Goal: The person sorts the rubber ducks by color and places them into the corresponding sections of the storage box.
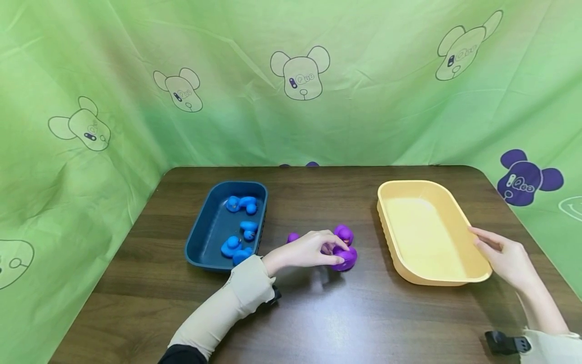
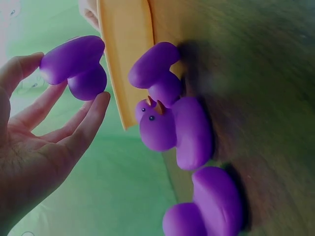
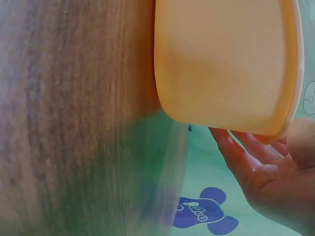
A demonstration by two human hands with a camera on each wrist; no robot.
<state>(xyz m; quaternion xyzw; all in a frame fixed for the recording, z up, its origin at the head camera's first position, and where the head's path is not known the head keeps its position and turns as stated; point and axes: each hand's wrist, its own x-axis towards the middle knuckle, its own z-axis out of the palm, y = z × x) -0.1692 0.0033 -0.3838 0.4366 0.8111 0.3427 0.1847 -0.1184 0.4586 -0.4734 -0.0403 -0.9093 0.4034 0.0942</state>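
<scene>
My left hand (image 1: 337, 253) reaches over a cluster of purple rubber ducks on the wooden table. It pinches one purple duck (image 2: 78, 66) between thumb and fingertips. In the left wrist view, three more purple ducks (image 2: 172, 130) lie on the table beside it. The head view shows one duck (image 1: 344, 234) behind the hand, another (image 1: 347, 259) at its fingertips and a third (image 1: 293, 236) peeking out on the left. My right hand (image 1: 476, 237) rests with straight fingers against the right rim of the empty yellow tray (image 1: 454, 202). Those fingers (image 3: 236, 150) lie along the tray (image 3: 221, 64).
A dark blue tray (image 1: 200, 232) at the left holds several blue ducks (image 1: 241, 204). Green cloth with bear prints (image 1: 300, 76) walls in the table at the back and both sides. Bare wood (image 1: 345, 323) lies in front of the trays.
</scene>
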